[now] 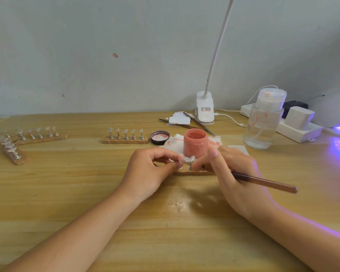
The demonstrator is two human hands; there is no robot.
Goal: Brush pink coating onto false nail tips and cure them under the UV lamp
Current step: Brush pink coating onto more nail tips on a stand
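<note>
Both hands meet over a wooden nail stand [192, 173] lying on the desk [165, 222], just in front of the open jar of pink coating [195, 143]. The left hand [151, 173] pinches a pale nail tip [188, 159] between curled fingers and thumb. The right hand [232, 173] grips a brown brush [267, 182], handle pointing right, its fingertips touching the same tip. The jar's lid [159, 137] lies beside another stand of tips [125, 137]. The UV lamp [334, 110] glows violet at far right
</note>
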